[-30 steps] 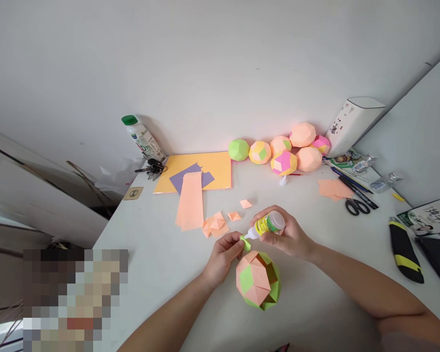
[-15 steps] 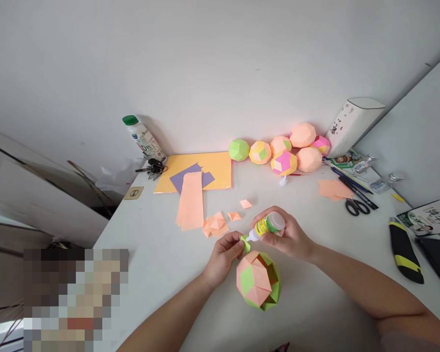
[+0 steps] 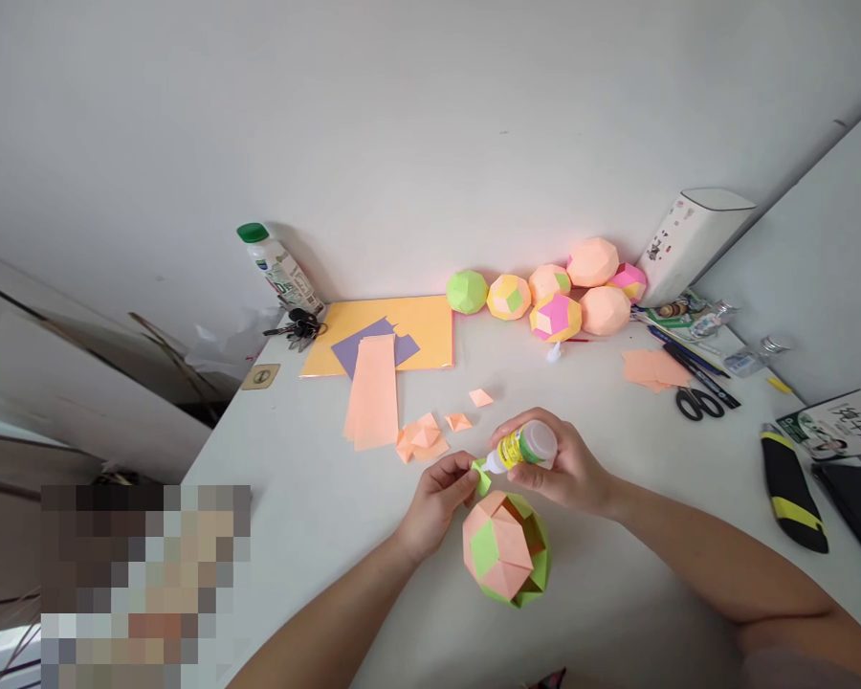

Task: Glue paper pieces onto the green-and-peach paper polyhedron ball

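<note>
My left hand [image 3: 441, 502] pinches a small folded piece of green paper [image 3: 482, 478] between thumb and fingers. In my right hand [image 3: 570, 469] is a glue bottle [image 3: 520, 448] with a yellow and green label, tilted so that its nozzle meets the green paper. Just below both hands, a partly open paper ball [image 3: 498, 550] of peach and green facets rests on the table, its hollow inside showing on the right. Several folded peach paper pieces [image 3: 423, 435] lie beyond my left hand.
Finished paper balls [image 3: 466, 292] line the wall. Peach strips [image 3: 374, 392] lie over purple and orange sheets [image 3: 423, 321] at left, near a green-capped bottle [image 3: 283, 268] and keys [image 3: 301, 328]. Scissors [image 3: 699, 404], pens and a black-and-yellow cutter [image 3: 793, 488] lie at right.
The glue bottle has tipped slightly, its base a little lower, with the nozzle still at the green paper. My left hand and the paper ball have stayed put.
</note>
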`<control>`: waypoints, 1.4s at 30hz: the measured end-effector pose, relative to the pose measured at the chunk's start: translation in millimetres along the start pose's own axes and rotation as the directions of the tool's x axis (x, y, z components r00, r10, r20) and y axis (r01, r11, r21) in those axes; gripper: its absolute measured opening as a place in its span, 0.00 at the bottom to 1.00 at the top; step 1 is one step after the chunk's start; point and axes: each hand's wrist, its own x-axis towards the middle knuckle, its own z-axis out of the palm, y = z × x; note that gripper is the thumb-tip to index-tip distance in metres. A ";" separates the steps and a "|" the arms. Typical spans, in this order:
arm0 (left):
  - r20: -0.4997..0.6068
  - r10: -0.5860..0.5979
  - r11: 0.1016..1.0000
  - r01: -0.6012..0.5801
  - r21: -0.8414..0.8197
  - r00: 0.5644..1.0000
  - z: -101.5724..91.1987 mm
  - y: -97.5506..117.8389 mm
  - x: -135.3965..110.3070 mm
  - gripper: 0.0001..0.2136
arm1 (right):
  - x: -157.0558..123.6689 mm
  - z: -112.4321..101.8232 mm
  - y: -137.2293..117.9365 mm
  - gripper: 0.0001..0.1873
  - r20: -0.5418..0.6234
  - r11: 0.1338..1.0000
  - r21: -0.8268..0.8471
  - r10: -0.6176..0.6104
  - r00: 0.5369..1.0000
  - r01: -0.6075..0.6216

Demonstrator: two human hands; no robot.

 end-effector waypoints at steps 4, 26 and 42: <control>-0.002 0.005 1.000 -0.005 0.011 1.000 -0.8 -1.1 0.6 0.12 | -0.1 -0.3 0.5 0.16 -0.010 1.000 -0.025 -0.003 1.000 0.002; -0.046 -0.035 0.999 0.033 -0.044 0.998 0.7 1.4 0.0 0.12 | 0.0 0.1 -3.0 0.17 -0.008 0.999 -0.048 -0.009 1.000 0.009; -0.038 -0.038 0.999 0.037 -0.037 0.999 -0.5 0.0 0.5 0.12 | 0.1 -0.1 -3.9 0.18 0.027 0.998 -0.065 -0.014 1.000 0.016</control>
